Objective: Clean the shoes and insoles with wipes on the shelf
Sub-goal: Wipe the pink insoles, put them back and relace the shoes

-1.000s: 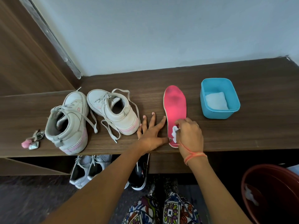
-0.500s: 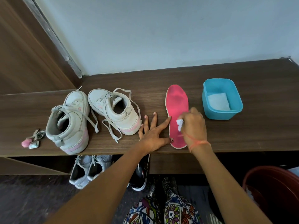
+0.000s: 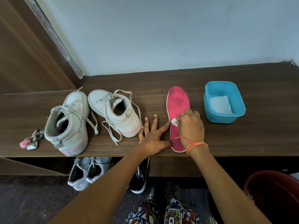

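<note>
Head view: right hand [image 3: 191, 128] pinched a white wipe [image 3: 174, 121] on a pink insole [image 3: 178, 101].
That hand hid most of the wipe; spread left hand [image 3: 153, 139] touched the insole's white edge.

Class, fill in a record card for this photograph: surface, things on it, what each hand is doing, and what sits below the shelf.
Surface: dark wooden shelf
Shoes: two white sneakers, laces loose, left of the hands
Insole: pink, lying flat, toe toward the wall
Left hand: fingers spread flat on the shelf, thumb and forefinger against the insole's edge
Right hand: pinches a white wipe on the insole
Wipe supply: blue tub right of the insole, folded wipes inside
Below: more shoes under the shelf; a reddish basin at lower right
</note>
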